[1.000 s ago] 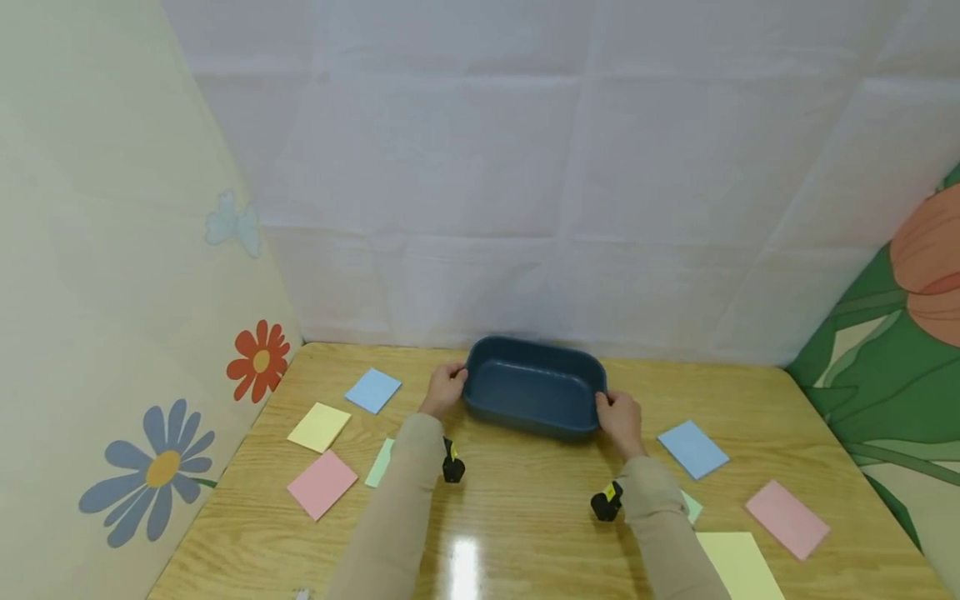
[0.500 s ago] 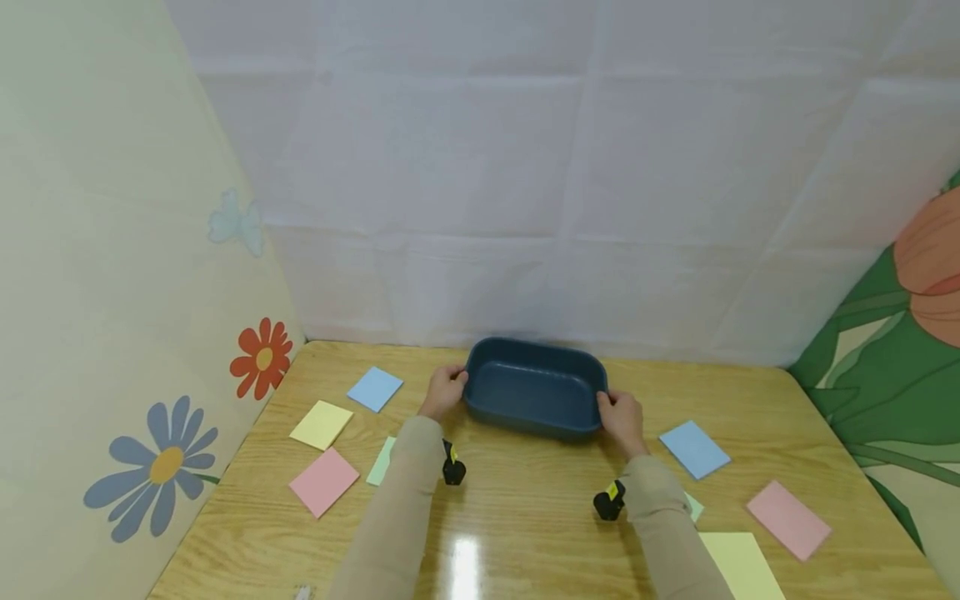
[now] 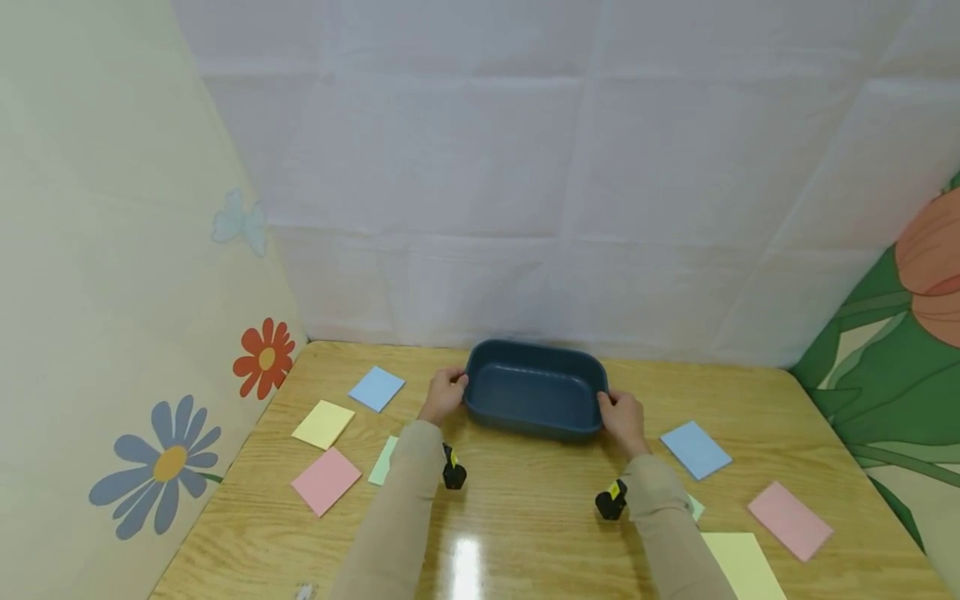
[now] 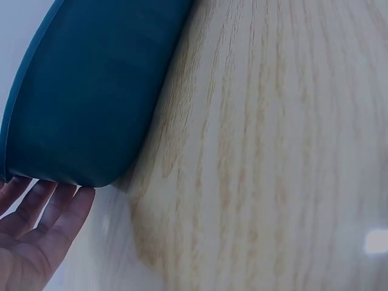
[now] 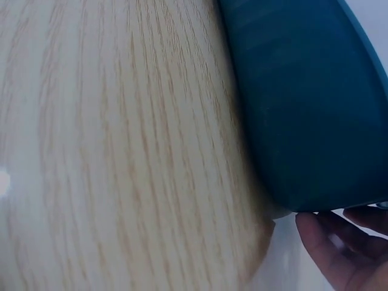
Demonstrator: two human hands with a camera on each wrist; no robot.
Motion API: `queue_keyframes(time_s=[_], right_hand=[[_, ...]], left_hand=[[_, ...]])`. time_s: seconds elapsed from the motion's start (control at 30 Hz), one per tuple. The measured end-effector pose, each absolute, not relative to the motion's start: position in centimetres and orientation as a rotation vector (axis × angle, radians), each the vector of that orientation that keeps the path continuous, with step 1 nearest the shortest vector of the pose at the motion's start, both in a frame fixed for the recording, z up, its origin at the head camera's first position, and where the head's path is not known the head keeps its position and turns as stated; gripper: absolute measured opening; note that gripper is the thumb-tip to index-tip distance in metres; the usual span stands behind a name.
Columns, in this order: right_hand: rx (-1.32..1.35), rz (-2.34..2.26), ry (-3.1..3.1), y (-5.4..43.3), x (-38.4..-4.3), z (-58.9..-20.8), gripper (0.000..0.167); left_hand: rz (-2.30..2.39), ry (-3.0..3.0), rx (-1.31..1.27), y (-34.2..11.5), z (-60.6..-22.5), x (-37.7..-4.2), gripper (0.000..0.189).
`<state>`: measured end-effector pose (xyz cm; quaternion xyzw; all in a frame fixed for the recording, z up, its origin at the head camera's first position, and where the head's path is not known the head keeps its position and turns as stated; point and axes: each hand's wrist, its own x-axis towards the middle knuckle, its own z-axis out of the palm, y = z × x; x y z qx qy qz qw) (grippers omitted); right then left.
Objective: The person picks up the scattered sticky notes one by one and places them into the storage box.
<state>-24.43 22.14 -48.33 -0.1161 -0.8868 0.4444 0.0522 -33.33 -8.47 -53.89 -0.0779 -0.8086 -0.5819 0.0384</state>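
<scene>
A dark blue rectangular basin with rounded corners stands at the back of the wooden table, nothing inside it. At its left end my left hand grips the rim. My right hand holds the opposite end in the same way. Seen from the left wrist, several fingertips touch the end wall of the basin, low down. The right wrist view has the fingers against the other end of the basin, close to the tabletop.
Blue, yellow and pink paper squares lie on the left, a green one partly under the sleeve. Blue, pink and yellow papers lie right. A white cloth hangs behind the table.
</scene>
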Motion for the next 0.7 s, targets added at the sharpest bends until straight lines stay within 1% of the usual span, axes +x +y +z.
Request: queue_keyframes(time_s=[0.03,0.13,0.27,0.37,0.47,0.7], right_hand=[[-0.36,1.359,-2.697,22.1,-24.4,-48.3,0.033],[-0.368,1.37,-2.691,22.1,-24.4,-48.2,0.033],[-0.358,1.36,-2.693,22.0,-24.3,-48.1,0.032],[-0.335,1.345,-2.701,22.0,-24.3,-48.1,0.032],[-0.319,1.344,-2.705,22.1,-24.2,-48.1,0.031],[-0.287,1.363,-2.71,22.3,-24.2,-48.1,0.031]], left_hand=[[-1.791,-2.441,-0.293,-8.8,-55.4,-34.1,0.027],[-1.847,-2.462,-0.231,-8.7,-57.1,-35.2,0.03],[-1.908,-2.562,-0.026,-7.6,-50.6,-31.0,0.028],[-1.911,-2.567,-0.013,-7.4,-48.1,-29.1,0.027],[-1.893,-2.573,-0.029,-7.5,-47.7,-28.6,0.024],[-1.887,-2.57,-0.02,-7.8,-48.5,-28.8,0.024]])
